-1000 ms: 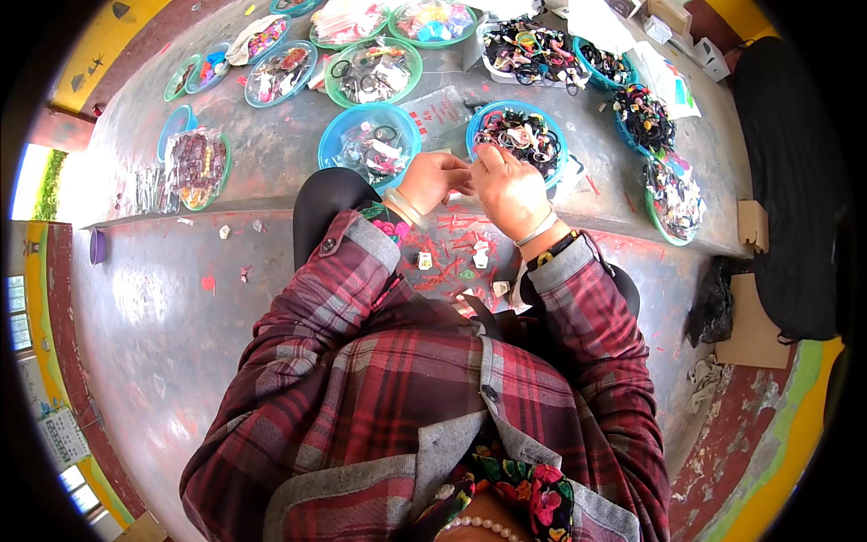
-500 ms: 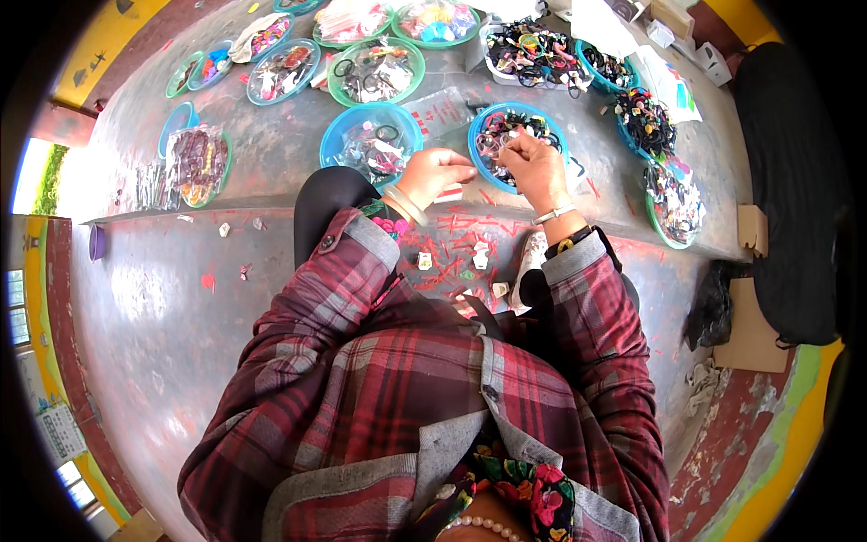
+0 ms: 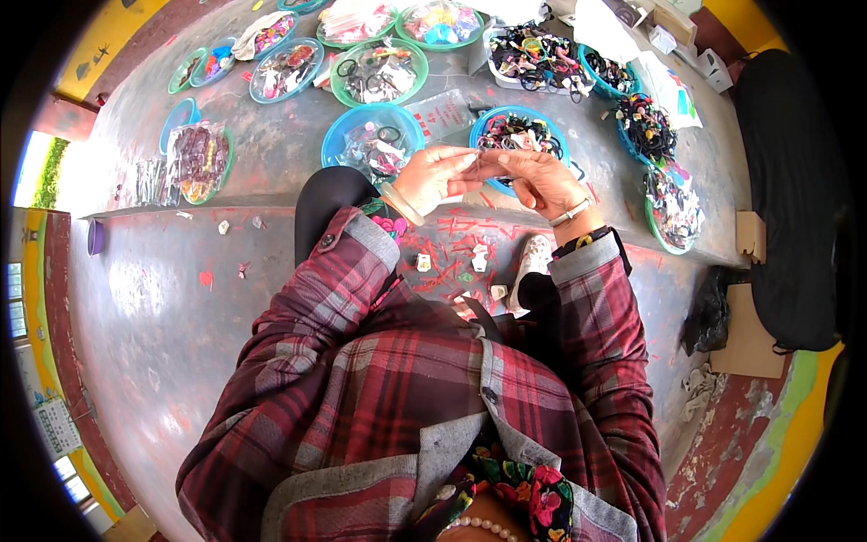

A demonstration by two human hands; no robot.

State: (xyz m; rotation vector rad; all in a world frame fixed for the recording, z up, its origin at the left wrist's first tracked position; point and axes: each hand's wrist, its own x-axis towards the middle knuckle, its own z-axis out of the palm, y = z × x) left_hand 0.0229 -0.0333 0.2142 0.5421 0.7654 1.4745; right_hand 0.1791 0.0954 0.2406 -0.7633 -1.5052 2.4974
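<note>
I see both hands raised together — left hand (image 3: 435,178) and right hand (image 3: 540,180) with fingers pinched narrow on a thin small piece (image 3: 480,159), held just above the blue bowl (image 3: 489,124) of dark hair ties on the surface (image 3: 271,154).

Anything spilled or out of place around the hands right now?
Small scraps and red bits lie loose on the floor by the shoe, outside the bowls. The left hand and right hand meet above the blue bowl; what they pinch is too small to tell. Nothing looks tipped.
</note>
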